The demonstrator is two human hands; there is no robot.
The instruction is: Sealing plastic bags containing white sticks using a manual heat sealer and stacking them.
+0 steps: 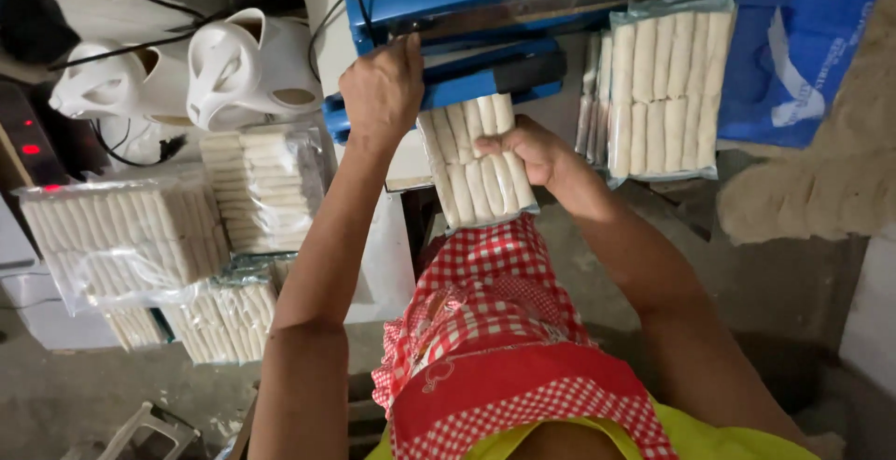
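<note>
My left arm reaches straight ahead, wrist bent, left hand [381, 87] palm-down with fingers curled, pressing; my right arm angles in from the right, right hand [528, 147] closed, thumb on top, gripping.

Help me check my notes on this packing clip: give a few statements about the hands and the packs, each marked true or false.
1. The left hand presses on the blue heat sealer. True.
2. The right hand is empty. False: it holds a clear pack of pale rolls.
3. That pack's top end lies at the sealer. True.
4. A filled pack lies right of the sealer. True.
5. The stacked packs at left are red. False: clear plastic, pale rolls.
</note>
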